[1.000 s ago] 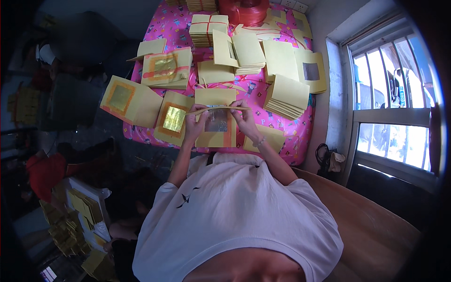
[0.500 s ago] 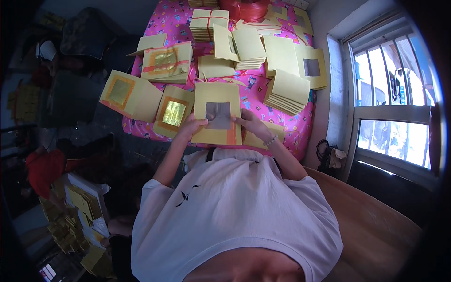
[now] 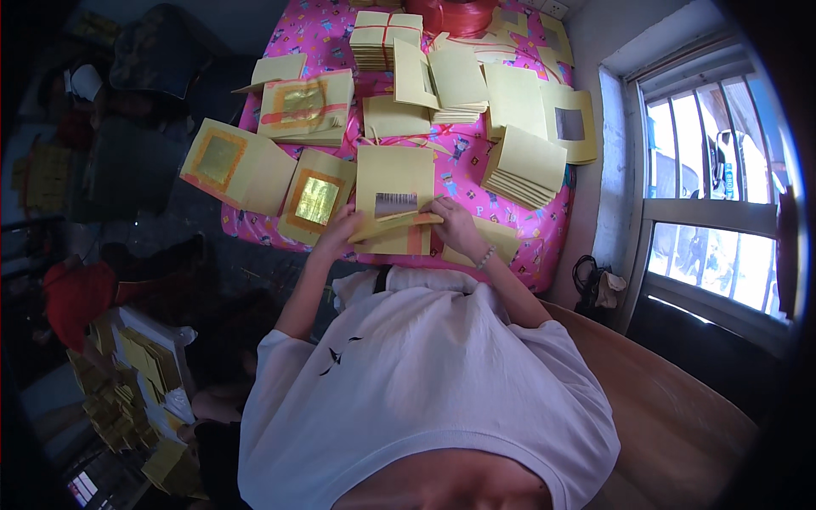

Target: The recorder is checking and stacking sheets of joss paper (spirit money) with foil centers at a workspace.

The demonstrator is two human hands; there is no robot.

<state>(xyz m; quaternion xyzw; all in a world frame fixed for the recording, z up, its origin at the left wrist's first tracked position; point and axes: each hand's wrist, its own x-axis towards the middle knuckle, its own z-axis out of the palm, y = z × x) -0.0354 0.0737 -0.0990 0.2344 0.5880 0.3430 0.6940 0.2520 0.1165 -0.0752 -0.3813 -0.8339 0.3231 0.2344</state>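
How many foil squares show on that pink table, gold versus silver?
Gold squares: 3
Silver squares: 2, one on the sheet held by left hand and right hand
Total: 5

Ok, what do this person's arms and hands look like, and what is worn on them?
Both forearms are bare below the short sleeves of a white T-shirt with a small dark mark near the left shoulder. The left hand wears nothing; the right hand has a pale beaded bracelet at the wrist. No gloves.

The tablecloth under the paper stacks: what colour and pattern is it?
Bright pink tablecloth with small cartoon prints, seen in the head view.
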